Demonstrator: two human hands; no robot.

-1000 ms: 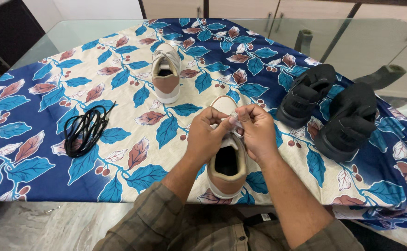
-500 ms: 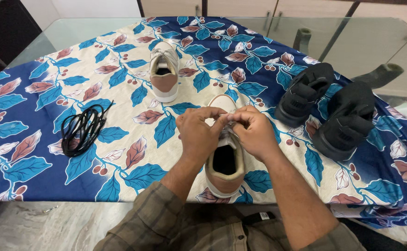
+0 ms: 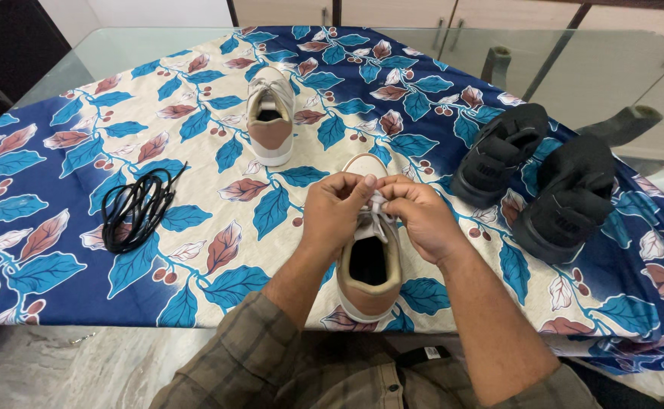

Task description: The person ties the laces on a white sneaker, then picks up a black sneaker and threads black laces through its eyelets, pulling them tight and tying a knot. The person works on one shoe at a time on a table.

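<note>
head cam | steep downward | close over table [image 3: 589, 60] edge

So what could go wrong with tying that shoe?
The left hand and right hand pinch the white lace over the near shoe, and nothing else holds it. A hard tug could perhaps slide the shoe across the cloth or off the table edge close by. The lace might also slip from the fingers and loosen.

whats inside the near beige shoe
The near beige shoe shows only a dark, hollow opening at the heel. The left hand and right hand on the white lace cover the front.
</note>
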